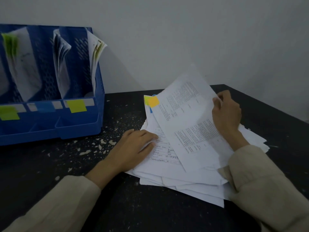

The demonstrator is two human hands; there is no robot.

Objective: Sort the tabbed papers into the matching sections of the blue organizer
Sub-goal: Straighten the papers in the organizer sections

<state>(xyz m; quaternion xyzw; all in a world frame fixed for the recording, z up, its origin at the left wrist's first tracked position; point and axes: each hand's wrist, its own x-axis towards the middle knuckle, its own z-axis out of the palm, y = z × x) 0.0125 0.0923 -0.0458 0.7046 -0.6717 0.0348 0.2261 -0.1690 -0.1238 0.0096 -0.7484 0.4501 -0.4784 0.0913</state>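
Materials and finishes, sorting station

Organizer (pixel 80 124): blue plastic, smooth, slight sheen, perforated dividers. Loose papers (pixel 175 178): thin white matt paper, printed, edges creased. Tab (pixel 153 101): orange matt paper. Section labels (pixel 77 106): matt coloured paper. Bench (pixel 117 114): black matt surface, worn, flecked with pale chips. Sleeves (pixel 267 190): beige woven cloth, matt.

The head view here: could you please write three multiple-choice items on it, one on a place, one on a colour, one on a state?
1. Where does the blue organizer stand relative to the paper pile?
A. left
B. right
C. on top

2. What colour is the tab on the lifted sheet?
A. pink
B. orange
C. purple

3. What is the left hand doing?
A. pinching a pen
B. hanging off the table
C. resting flat on the pile

Answers: 1 A, it stands at the frame's left edge; 2 B, the tab shows orange; 3 C, its fingers lie straight on the papers while the right hand holds the sheet.
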